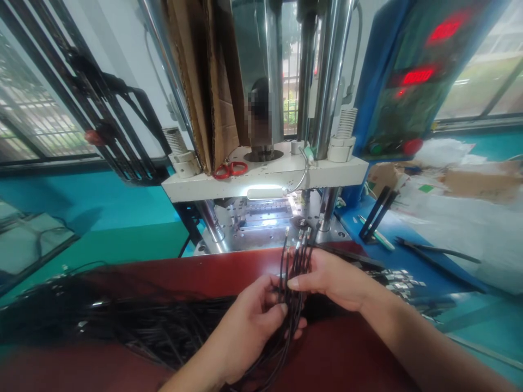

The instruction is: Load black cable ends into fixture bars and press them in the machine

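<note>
The left hand [253, 318] and right hand [327, 275] together grip a bunch of thin, curving black cables [300, 260] with shiny metal tips [301, 234], above a smooth red tabletop [229, 270] before a steel-columned press [220, 188] and a barred window [24, 120].

Black cables [293, 302]; dark-red tabletop [351, 354]; red scissor handles [231, 168].

From where I'm standing, a bare strip of the red bench [212, 265] is leaving a lane to the lit steel press bed [267, 223]. Two shiny steel posts [212, 220] are flanking it, a thick cream metal plate [208, 189] is overhanging it, and a tangled heap of black cables [171, 326] is crowding the left.
</note>
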Motion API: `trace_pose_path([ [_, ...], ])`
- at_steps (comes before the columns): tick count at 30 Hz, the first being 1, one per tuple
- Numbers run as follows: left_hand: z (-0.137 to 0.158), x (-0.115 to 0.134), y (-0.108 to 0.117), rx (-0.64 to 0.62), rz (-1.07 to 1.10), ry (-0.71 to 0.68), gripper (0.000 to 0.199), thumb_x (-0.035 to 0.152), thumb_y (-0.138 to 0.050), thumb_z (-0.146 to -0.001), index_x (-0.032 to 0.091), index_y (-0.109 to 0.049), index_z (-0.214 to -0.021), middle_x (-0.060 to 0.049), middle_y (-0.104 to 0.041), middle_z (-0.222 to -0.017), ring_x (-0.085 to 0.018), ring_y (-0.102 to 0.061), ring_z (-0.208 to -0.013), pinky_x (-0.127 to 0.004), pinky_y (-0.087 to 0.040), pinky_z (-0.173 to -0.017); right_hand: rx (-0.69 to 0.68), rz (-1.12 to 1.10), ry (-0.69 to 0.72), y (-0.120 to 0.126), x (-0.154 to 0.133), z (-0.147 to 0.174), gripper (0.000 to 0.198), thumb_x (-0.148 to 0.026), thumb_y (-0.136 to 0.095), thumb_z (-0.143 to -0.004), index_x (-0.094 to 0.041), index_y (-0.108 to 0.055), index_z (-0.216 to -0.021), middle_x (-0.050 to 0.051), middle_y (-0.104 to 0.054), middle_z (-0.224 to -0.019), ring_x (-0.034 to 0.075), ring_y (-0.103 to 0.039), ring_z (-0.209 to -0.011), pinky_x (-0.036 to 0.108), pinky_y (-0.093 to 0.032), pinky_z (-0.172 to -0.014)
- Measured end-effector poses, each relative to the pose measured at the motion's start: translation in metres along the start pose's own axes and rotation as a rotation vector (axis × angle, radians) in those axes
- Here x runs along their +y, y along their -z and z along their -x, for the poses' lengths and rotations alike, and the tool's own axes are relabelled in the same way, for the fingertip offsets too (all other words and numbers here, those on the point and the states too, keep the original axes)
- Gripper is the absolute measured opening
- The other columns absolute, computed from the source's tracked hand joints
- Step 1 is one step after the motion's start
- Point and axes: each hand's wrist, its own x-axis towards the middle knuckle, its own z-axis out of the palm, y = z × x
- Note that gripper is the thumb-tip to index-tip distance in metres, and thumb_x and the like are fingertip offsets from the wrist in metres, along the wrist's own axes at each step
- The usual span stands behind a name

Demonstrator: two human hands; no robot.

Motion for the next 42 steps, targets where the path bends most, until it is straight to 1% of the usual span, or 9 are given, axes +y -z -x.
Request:
trace_pose_path([
  [3,-0.003,0.001,-0.001,0.014,0.033,0.002,0.02,0.02,-0.057,-0.085,0.016,-0.053,-0.104,-0.01,-0.065,-0.1,-0.021,-0.067,-0.082,-0.04,-0.051,-0.08,0.07,0.092,-0.023,0.001,0.004,-0.001,0.026,-0.027,-0.074,-0.074,-0.015,-0.061,-0.092,-0.001,-0.06,-0.071,0.007,-0.051,-0.053,0.016,-0.04,-0.043],
  [7,-0.007,-0.001,-0.001,0.019,0.055,-0.017,0.021,0.015,-0.059,-0.083,0.015,-0.053,-0.103,-0.009,-0.065,-0.094,-0.019,-0.066,-0.075,-0.039,-0.051,-0.077,0.029,0.124,-0.09,0.0,0.008,-0.002,0.024,-0.033,-0.071,-0.076,-0.014,-0.06,-0.085,-0.006,-0.051,-0.051,0.005,-0.042,-0.037,0.013,-0.026,-0.029],
  [12,-0.007,-0.002,-0.001,0.009,0.101,-0.013,0.018,0.012,-0.059,-0.082,0.014,-0.053,-0.099,-0.01,-0.066,-0.096,-0.017,-0.065,-0.073,-0.039,-0.051,-0.077,0.07,0.058,-0.062,-0.007,0.011,-0.003,0.018,-0.022,-0.069,-0.076,-0.014,-0.057,-0.086,-0.003,-0.056,-0.059,0.007,-0.049,-0.044,0.016,-0.037,-0.035],
  [14,-0.006,-0.001,-0.001,0.009,0.126,0.005,0.016,0.011,-0.059,-0.082,0.014,-0.053,-0.096,-0.01,-0.066,-0.097,-0.016,-0.065,-0.073,-0.037,-0.051,-0.076,0.096,0.048,-0.043,-0.009,0.012,-0.003,0.021,-0.017,-0.066,-0.076,-0.014,-0.057,-0.095,-0.003,-0.056,-0.061,0.007,-0.049,-0.044,0.016,-0.036,-0.036],
  [18,-0.006,0.001,-0.002,-0.008,0.158,0.009,0.019,0.007,-0.061,-0.078,0.014,-0.052,-0.092,-0.01,-0.066,-0.099,-0.016,-0.063,-0.076,-0.037,-0.05,-0.078,0.142,0.014,-0.035,-0.012,0.011,-0.001,0.046,-0.007,-0.061,-0.074,-0.017,-0.047,-0.117,-0.005,-0.057,-0.067,0.006,-0.046,-0.044,0.016,-0.033,-0.038],
  [25,-0.005,0.004,0.001,-0.031,0.114,0.008,0.025,0.005,-0.065,-0.073,0.013,-0.053,-0.094,-0.01,-0.064,-0.102,-0.016,-0.061,-0.077,-0.035,-0.048,-0.078,0.096,-0.036,-0.037,-0.011,0.009,0.0,0.047,-0.007,-0.064,-0.075,-0.018,-0.047,-0.117,-0.004,-0.058,-0.071,0.005,-0.045,-0.046,0.017,-0.035,-0.041],
  [33,-0.008,-0.002,-0.003,0.031,-0.048,-0.125,0.027,0.012,-0.07,-0.071,0.014,-0.057,-0.094,-0.006,-0.063,-0.091,-0.018,-0.057,-0.08,-0.03,-0.047,-0.068,0.11,0.087,-0.035,-0.011,0.009,-0.001,0.03,-0.032,-0.074,-0.075,-0.015,-0.057,-0.092,0.002,-0.065,-0.077,0.009,-0.057,-0.053,0.019,-0.046,-0.044],
  [39,-0.01,-0.002,-0.01,0.154,-0.186,-0.179,0.025,0.015,-0.069,-0.072,0.016,-0.059,-0.095,-0.006,-0.066,-0.091,-0.02,-0.06,-0.085,-0.03,-0.046,-0.076,0.2,0.403,-0.125,-0.017,0.01,0.004,0.031,-0.044,-0.064,-0.08,-0.016,-0.058,-0.069,-0.002,-0.059,-0.052,0.008,-0.052,-0.035,0.014,-0.033,-0.028],
  [42,-0.012,-0.002,-0.008,0.164,-0.2,-0.143,0.029,0.019,-0.071,-0.072,0.016,-0.059,-0.098,-0.007,-0.066,-0.092,-0.02,-0.06,-0.081,-0.028,-0.046,-0.067,0.196,0.455,-0.105,-0.017,0.008,0.007,0.032,-0.044,-0.059,-0.084,-0.016,-0.057,-0.068,-0.002,-0.058,-0.047,0.009,-0.052,-0.034,0.014,-0.033,-0.028],
])
